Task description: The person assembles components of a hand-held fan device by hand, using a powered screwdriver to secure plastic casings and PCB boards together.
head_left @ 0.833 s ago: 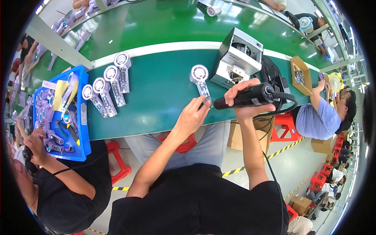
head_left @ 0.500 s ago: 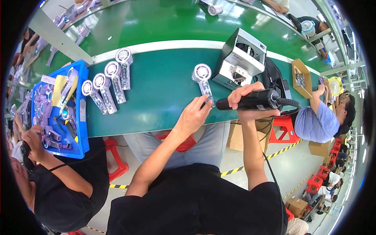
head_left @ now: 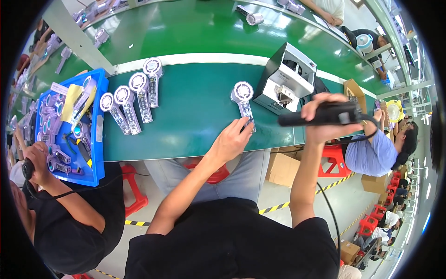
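A lilac handheld fan [head_left: 243, 93] with its handle's circuit board exposed lies on the green bench, its round head pointing away from me. My left hand [head_left: 230, 141] pinches the near end of that handle between thumb and fingers. Raised above the bench's front edge, my right hand [head_left: 324, 132] is wrapped round a black corded electric screwdriver [head_left: 297, 119]. The tool points left and stays apart from the fan. Just beyond it stands a grey-and-white box-shaped machine [head_left: 272, 90], probably a screw feeder.
Several similar fans [head_left: 141, 100] lie side by side at the left. A blue tray [head_left: 98, 149] of fans and pliers stands beyond them, near a co-worker's hand [head_left: 38, 162]. At the right are a small carton [head_left: 355, 95] and another person [head_left: 371, 151]. A green conveyor [head_left: 195, 32] runs behind.
My right hand has lifted the screwdriver away from the fan's handle end, up and to the right. My left hand stays on the handle. The whole view has shifted slightly.
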The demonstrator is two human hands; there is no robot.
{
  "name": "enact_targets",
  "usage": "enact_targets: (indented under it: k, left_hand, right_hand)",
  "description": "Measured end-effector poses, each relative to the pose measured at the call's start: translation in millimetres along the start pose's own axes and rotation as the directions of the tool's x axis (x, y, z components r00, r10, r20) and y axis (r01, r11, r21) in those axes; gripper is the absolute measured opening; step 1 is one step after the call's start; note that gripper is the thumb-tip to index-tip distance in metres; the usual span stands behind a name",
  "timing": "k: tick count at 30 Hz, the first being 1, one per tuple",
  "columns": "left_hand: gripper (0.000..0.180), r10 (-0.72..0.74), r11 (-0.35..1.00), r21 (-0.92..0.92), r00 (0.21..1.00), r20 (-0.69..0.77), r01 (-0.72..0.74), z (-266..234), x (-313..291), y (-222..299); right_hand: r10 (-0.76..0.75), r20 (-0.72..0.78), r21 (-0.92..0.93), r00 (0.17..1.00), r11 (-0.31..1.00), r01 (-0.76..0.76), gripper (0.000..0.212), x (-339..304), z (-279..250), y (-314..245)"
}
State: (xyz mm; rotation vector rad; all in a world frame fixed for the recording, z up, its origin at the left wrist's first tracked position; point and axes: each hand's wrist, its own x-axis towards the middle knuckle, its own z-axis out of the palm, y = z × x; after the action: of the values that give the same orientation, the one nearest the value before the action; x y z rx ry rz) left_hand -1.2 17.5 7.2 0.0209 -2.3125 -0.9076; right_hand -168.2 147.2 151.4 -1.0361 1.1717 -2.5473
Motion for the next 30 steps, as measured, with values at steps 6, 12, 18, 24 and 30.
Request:
enact_targets:
  k: [6, 12, 18, 24, 30]
  left_hand:
    - [0.047, -0.034, 0.997, -0.064, 0.999, -0.023, 0.032, -8.1, 8.7, 8.8]
    - [0.051, -0.032, 0.997, -0.067, 0.999, 0.017, 0.033, -9.3, 8.7, 5.9]
    - [0.052, -0.05, 0.996, -0.069, 0.998, 0.037, 0.053, -8.1, 8.4, 3.7]
    - [0.052, -0.059, 0.996, -0.068, 0.997, 0.038, 0.062, -7.5, 6.8, 1.9]
    - [0.051, -0.053, 0.996, -0.075, 0.998, 0.041, 0.056, -8.4, 8.3, 4.9]
  right_hand:
    - [0.025, -0.012, -0.258, 1.0, 0.966, -0.027, 0.099, 67.9, -3.8, 9.3]
    - [0.059, 0.008, -0.311, 0.998, 0.949, -0.054, 0.093, 74.5, 1.2, 30.2]
    - [0.112, -0.042, -0.341, 0.993, 0.932, -0.12, 0.091, 84.6, -3.1, 30.1]
    - [0.305, -0.118, -0.141, 0.945, 0.937, -0.32, 0.088, 64.5, -5.0, 33.8]
    - [0.235, -0.029, 0.074, 0.972, 0.97, -0.232, 0.097, -8.9, 23.3, 25.4]
